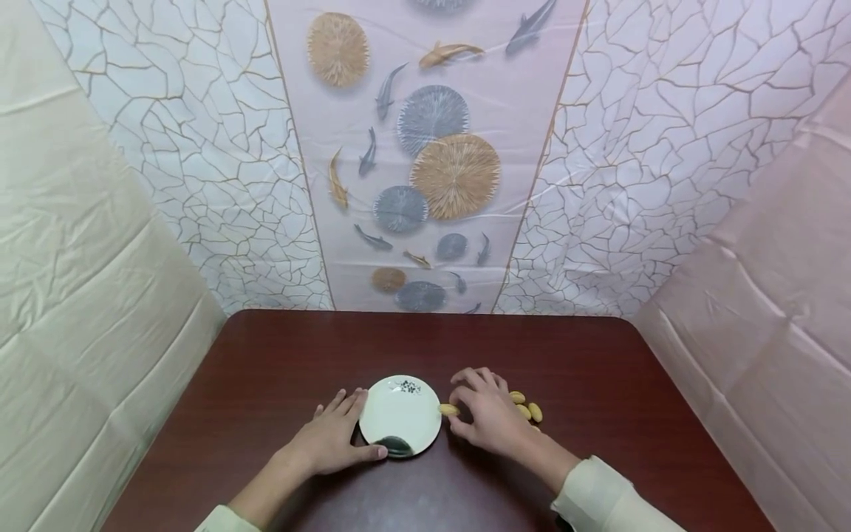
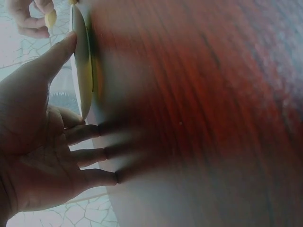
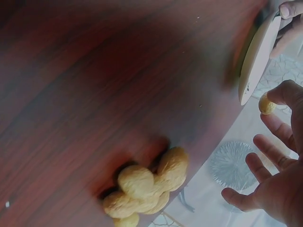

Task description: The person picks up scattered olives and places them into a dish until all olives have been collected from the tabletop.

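At the far left, a pale cloth [image 1: 80,295] with long creases slopes alongside the dark reddish-brown table [image 1: 292,351]. Next comes the left sleeve [image 1: 229,520], a light one, and from it the left hand [image 1: 332,434] reaches to the plate [image 1: 399,414]. Its fingers are spread wide and fairly straight, the thumb touching the near rim and the index finger the left rim, while the other fingers point down toward the table beside it. The plate lies on the table, white, with a small dark floral print toward the far edge and a dark green patch at the near edge. Just by its right rim is a yellow oval piece [image 1: 448,408], pinched between the thumb and index finger of the right hand [image 1: 490,415]; the wrist views show it raised off the table and apart from the plate. The remaining fingers of that hand are fanned and lightly bent. Right of the hand, a cluster of similar yellow pieces [image 1: 524,411] sits on the table, partly hidden by the wrist, with the right sleeve [image 1: 614,499] nearer. Another pale cloth [image 1: 744,318] slopes at the far right.
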`<state>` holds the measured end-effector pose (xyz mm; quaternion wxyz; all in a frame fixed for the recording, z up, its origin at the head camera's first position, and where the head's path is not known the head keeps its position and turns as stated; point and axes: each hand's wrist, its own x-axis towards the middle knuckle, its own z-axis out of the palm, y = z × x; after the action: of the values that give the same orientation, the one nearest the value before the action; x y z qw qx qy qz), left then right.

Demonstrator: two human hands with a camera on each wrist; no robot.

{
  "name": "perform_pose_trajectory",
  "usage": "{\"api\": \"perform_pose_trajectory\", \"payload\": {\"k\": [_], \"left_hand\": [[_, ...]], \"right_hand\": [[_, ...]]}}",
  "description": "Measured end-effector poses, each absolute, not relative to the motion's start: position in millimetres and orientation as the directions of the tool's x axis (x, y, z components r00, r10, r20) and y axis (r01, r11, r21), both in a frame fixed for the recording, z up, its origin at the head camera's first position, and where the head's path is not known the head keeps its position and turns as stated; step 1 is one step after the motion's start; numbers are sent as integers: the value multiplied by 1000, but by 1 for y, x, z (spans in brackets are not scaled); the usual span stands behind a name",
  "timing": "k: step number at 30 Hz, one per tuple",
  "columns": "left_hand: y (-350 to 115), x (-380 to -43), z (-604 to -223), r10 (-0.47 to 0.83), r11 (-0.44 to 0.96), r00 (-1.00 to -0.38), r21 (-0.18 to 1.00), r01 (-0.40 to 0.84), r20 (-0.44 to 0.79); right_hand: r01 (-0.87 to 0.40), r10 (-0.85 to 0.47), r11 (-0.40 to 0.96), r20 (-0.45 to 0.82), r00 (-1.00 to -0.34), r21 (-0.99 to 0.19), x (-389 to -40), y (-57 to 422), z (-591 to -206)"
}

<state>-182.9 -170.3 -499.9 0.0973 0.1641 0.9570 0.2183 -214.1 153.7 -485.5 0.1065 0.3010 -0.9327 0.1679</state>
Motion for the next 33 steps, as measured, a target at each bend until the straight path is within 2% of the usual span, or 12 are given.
{"api": "perform_pose_trajectory", "payload": {"k": [33], "left_hand": [[-170,-184,-499,347,856,-929,448,258,-130]], "right_hand": [[-638,-584,716,257,-770,-283,-216,119,-488]]}}
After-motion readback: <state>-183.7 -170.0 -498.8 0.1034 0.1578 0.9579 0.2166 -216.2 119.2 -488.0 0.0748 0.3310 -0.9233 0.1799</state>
